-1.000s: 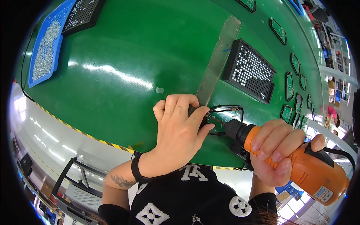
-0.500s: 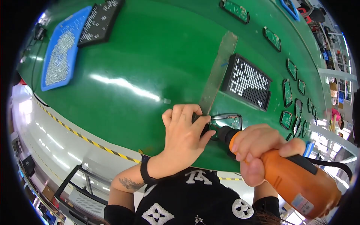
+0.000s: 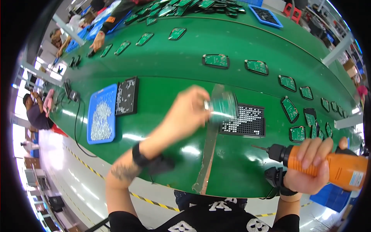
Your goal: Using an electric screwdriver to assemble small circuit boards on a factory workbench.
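My left hand (image 3: 188, 107), blurred by motion, grips the edge of a green circuit board (image 3: 226, 107) in a dark housing. The board is held above the table, over the left end of a black perforated screw tray (image 3: 253, 132) with rows of pale screws. On the right, my right hand (image 3: 311, 170) is wrapped round an orange electric screwdriver (image 3: 348, 168). Its thin bit (image 3: 259, 147) points left, apart from the board and the tray. Below the bit, a black clip-like piece (image 3: 273, 176) shows beside my right wrist.
A blue tray of loose screws (image 3: 101, 121) and another black screw tray (image 3: 126, 96) stand at left. Several housed circuit boards (image 3: 216, 60) line the far side and right. A metal strip (image 3: 206, 166) crosses the green table (image 3: 166, 100). Another person's hand (image 3: 97, 41) reaches in at far left.
My left hand has lifted the board from the table's near edge, up and away. The screwdriver has drawn back to the right, off the board. The view has tilted toward the far side.
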Motion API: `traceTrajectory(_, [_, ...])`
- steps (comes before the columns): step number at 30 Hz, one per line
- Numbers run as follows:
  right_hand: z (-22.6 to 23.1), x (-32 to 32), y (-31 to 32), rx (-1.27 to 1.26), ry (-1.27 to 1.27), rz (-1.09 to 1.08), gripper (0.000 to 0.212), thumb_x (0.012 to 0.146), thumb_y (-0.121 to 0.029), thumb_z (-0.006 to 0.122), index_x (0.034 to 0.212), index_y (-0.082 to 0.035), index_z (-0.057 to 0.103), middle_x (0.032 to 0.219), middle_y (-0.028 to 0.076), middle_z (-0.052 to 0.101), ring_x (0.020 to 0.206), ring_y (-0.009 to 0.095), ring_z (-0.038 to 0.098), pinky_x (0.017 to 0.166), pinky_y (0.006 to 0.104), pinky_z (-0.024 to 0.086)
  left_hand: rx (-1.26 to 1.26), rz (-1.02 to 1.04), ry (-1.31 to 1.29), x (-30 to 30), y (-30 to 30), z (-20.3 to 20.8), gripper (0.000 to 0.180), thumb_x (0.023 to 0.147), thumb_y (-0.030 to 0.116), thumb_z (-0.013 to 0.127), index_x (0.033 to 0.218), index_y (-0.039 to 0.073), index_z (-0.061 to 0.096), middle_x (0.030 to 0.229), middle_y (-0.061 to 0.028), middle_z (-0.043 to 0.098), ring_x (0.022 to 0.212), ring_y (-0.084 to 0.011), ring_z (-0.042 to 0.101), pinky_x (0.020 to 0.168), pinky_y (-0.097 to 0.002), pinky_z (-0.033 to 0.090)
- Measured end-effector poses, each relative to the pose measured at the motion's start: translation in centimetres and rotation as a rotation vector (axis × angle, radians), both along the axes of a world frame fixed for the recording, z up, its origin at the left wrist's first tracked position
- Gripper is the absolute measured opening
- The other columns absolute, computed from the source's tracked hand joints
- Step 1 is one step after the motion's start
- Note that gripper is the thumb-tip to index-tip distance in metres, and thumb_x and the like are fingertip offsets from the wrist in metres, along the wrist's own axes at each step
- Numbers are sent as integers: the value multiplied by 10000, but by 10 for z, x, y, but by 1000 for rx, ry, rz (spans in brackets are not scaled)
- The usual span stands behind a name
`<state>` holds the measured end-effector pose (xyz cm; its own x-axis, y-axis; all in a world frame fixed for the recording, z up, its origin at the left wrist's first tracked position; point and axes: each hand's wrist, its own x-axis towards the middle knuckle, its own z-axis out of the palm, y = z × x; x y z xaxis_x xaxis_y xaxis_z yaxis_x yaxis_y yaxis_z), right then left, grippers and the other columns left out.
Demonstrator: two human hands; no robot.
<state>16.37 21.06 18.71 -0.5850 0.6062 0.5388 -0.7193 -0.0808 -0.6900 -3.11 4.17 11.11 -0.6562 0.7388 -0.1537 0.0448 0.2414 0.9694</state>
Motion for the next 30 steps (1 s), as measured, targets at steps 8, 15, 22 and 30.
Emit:
traceTrajectory(8, [-30, -47, 7, 189, -158, -339, 417, 801, -20, 462, 1177, -53, 286, 693, 46, 459, 600, 137, 484, 655, 318, 486, -242, 222, 739, -155, 110, -70, 660, 680, 231, 764, 1251, 93, 464, 1057, -124, 594, 929, -238, 565, 825, -360, 438])
traceTrajectory(15, [-53, -55, 24, 268, -229, -143, 427, 783, 71, 428, 1167, -45, 283, 691, 76, 466, 512, 151, 467, 530, 322, 474, -317, -161, 880, -150, 104, -79, 478, 665, 237, 756, 1092, 113, 582, 1166, -99, 549, 1090, -287, 486, 930, -370, 389])
traceTrajectory(22, [-68, -55, 29, 262, -300, -126, 398, 805, 44, 424, 1168, -49, 288, 684, 73, 463, 515, 153, 464, 519, 318, 458, -137, -259, 914, -14, 31, -14, 377, 649, 146, 744, 980, 49, 592, 1135, -164, 524, 1066, -335, 481, 909, -403, 405])
traceTrajectory(30, [-73, -63, 27, 241, -227, -115, 377, 825, 26, 420, 1172, -63, 301, 699, 51, 462, 529, 154, 456, 524, 332, 433, -229, -259, 694, 133, -24, -19, 414, 623, 161, 740, 984, 38, 580, 1155, -200, 460, 1042, -349, 459, 853, -436, 406])
